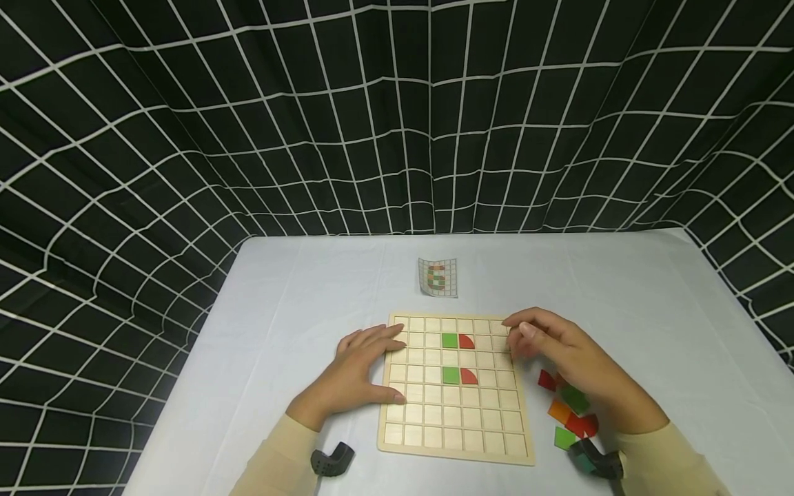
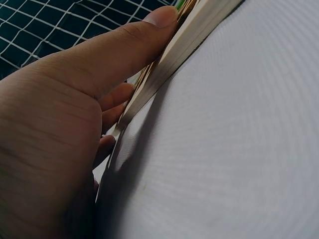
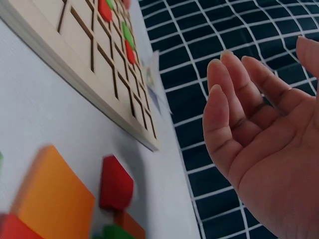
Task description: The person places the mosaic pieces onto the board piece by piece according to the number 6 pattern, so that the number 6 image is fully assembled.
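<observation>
A pale wooden grid board (image 1: 428, 417) lies flat on the table. Two green squares (image 1: 450, 375) and two red quarter-circle pieces (image 1: 466, 342) sit in its cells, each red piece beside a green one. My left hand (image 1: 356, 375) rests on the board's left edge, fingers spread; in the left wrist view the thumb (image 2: 124, 47) touches the rim. Over the right edge my right hand (image 1: 552, 344) hovers with fingers loosely bent. Its palm (image 3: 279, 149) holds nothing in the right wrist view.
Loose pieces lie right of the board, partly under my right forearm: an orange square (image 1: 560, 412), a light green square (image 1: 564, 438) and several red and green ones. A small printed pattern card (image 1: 438, 278) stands behind the board. Black grid-lined curtains (image 1: 397, 138) surround the white table.
</observation>
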A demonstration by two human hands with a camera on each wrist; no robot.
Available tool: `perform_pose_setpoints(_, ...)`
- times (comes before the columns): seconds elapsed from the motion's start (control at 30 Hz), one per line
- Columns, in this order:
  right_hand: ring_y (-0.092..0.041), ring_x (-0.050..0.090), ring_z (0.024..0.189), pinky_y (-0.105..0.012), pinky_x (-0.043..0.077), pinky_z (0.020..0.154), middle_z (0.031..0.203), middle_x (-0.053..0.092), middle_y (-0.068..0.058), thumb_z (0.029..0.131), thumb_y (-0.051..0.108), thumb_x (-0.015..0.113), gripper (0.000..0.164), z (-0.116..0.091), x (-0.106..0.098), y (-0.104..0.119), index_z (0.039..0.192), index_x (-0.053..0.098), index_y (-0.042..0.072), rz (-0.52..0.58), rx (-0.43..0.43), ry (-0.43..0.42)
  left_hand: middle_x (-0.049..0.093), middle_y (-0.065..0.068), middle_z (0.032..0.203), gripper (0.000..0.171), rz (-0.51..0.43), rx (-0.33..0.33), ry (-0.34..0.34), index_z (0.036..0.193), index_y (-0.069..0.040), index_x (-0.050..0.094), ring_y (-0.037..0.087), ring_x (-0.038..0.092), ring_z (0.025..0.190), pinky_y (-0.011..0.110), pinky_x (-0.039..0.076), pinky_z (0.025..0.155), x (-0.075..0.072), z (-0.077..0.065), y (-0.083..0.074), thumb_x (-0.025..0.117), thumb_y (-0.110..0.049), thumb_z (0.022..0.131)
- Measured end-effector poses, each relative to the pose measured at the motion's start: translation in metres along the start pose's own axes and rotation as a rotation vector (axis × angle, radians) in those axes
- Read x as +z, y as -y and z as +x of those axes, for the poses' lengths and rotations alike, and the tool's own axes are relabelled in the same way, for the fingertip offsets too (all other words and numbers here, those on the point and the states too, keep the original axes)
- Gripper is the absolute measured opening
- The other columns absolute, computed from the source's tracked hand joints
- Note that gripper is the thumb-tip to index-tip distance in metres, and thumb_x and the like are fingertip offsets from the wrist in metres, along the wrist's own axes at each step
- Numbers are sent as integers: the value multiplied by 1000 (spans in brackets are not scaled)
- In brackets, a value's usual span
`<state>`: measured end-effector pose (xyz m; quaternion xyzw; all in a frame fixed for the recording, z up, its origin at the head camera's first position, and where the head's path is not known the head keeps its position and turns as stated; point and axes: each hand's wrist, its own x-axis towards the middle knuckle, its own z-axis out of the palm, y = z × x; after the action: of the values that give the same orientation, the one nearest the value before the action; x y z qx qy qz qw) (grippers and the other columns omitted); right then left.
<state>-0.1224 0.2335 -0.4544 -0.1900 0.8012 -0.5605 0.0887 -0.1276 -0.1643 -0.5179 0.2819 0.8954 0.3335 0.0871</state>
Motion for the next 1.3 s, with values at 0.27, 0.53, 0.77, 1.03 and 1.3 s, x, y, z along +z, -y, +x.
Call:
perform_pose_setpoints(0.27, -26, 69, 101, -26, 57, 89, 116, 71, -15, 112, 9, 59, 26, -4, -16, -2, 135, 64, -1, -23, -6, -26, 36, -4, 174, 84, -1, 0, 1, 149, -18, 63, 23, 27, 160, 55, 10, 126, -1, 0, -1, 95, -52, 80)
perform_pose_setpoints(0.53, -25, 71, 102, -22, 55, 91, 121, 71, -22, 110, 10, 64, 25, -8, -22, -6, 133, 67, 3, -85, 20, -61, 36, -3, 174, 83, 4, 4, 2, 149, -18, 63, 24, 28, 160, 56, 11, 126, -1, 0, -2, 95, -52, 80)
perform_pose_setpoints(0.77, -23, 68, 103, -22, 54, 90, 125, 70, -21, 110, 13, 66, 28, -13, -25, -11, 133, 67, -1, -110, 56, -73, 36, -2, 174, 84, -6, 1, 4, 149, -17, 62, 25, 27, 160, 57, 10, 126, -2, -1, -3, 94, -52, 80)
perform_pose_setpoints(1.03, -24, 67, 98, -24, 52, 86, 118, 71, -12, 109, 14, 67, 30, -23, -33, -25, 136, 67, 1, -155, 111, -87, 36, -3, 174, 84, -2, 12, 2, 149, -18, 63, 25, 28, 160, 59, 11, 125, -2, 0, -2, 94, -55, 80)
perform_pose_setpoints(1.3, -27, 67, 93, -26, 51, 83, 121, 70, -10, 110, 16, 66, 30, -32, -39, -38, 136, 67, 2, -177, 146, -89, 36, -5, 174, 84, 5, 2, 0, 150, -19, 62, 23, 28, 160, 57, 11, 126, -1, 0, -1, 93, -55, 80)
